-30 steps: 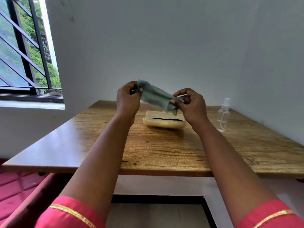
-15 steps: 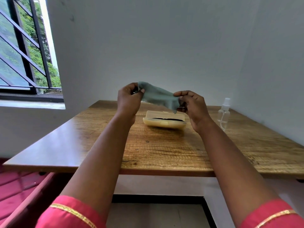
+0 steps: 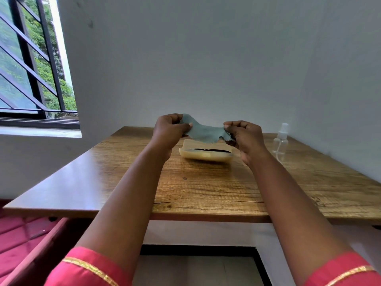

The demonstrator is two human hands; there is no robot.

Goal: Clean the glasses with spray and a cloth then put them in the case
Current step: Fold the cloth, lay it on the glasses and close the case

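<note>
My left hand (image 3: 168,129) and my right hand (image 3: 245,135) each pinch one end of a grey-green cloth (image 3: 204,133), which hangs stretched between them above the table. Just behind and below the cloth, a pale yellow glasses case (image 3: 204,156) lies on the wooden table (image 3: 206,186). A dark strip shows along the case's middle; I cannot tell whether it is the glasses. No glasses are visible in either hand. A clear spray bottle (image 3: 280,141) with a white top stands upright to the right of my right hand.
A white wall runs behind the table and along its right side, close to the bottle. A barred window (image 3: 31,69) is at the left. A red cushioned seat (image 3: 18,244) sits low at the left, below the table's front edge.
The cloth was bunched between the hands and is now pulled out wider and flatter. My right hand has shifted a little to the right, and my left hand has stayed put.
</note>
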